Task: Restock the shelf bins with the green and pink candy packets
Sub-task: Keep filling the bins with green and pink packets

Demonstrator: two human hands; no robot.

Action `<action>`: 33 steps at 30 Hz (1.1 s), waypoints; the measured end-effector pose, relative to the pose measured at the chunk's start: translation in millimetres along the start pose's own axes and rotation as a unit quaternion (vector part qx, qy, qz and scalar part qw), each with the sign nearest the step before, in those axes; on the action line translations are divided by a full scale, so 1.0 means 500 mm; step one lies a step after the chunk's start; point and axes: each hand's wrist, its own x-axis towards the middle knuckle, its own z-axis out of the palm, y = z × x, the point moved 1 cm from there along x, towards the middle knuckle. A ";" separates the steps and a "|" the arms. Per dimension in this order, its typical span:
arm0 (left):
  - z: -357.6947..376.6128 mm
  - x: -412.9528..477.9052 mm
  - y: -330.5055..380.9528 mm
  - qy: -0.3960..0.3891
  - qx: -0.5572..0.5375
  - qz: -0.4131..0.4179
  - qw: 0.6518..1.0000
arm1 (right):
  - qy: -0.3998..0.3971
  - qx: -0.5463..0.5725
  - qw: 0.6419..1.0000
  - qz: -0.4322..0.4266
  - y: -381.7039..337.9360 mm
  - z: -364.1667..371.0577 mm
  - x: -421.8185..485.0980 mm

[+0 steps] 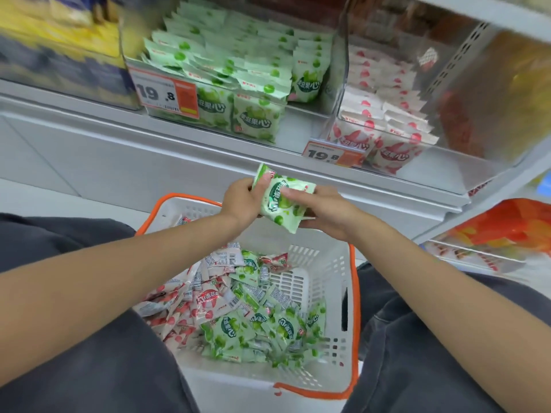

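Observation:
Both hands hold a small stack of green candy packets (281,201) above the far end of the basket. My left hand (243,202) grips the stack from the left, and my right hand (320,211) holds it from the right with fingers across the front packet. Below them a white basket with an orange rim (331,281) holds several loose green packets (262,332) and pink packets (182,308). On the shelf above, a clear bin of green packets (238,73) stands left of a clear bin of pink packets (384,114).
Price tags reading 19.8 hang on the green bin (165,92) and the pink bin (331,156). Yellow and blue goods (59,46) sit left of the bins, orange and red goods (504,225) on the right. My knees in dark trousers flank the basket.

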 end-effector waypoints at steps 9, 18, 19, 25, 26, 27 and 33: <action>-0.058 0.053 0.122 0.021 0.126 0.179 0.976 | 0.163 -0.254 0.935 -0.184 -0.153 -0.019 -0.014; -0.143 0.236 0.330 0.101 0.435 0.329 0.832 | 0.228 -0.460 0.797 -0.316 -0.439 -0.068 0.021; -0.142 0.256 0.330 0.067 0.481 0.319 0.814 | 0.226 -0.505 0.776 -0.302 -0.458 -0.070 0.041; -0.150 0.310 0.278 -0.017 0.550 0.267 0.791 | 0.213 -0.695 0.669 -0.155 -0.511 -0.079 0.141; -0.149 0.310 0.277 -0.013 0.549 0.271 0.791 | 0.214 -0.712 0.655 -0.140 -0.515 -0.080 0.152; -0.147 0.310 0.278 -0.010 0.548 0.272 0.791 | 0.212 -0.721 0.647 -0.129 -0.521 -0.085 0.166; -0.147 0.306 0.276 -0.012 0.545 0.273 0.793 | 0.172 -0.760 0.622 -0.077 -0.534 -0.091 0.224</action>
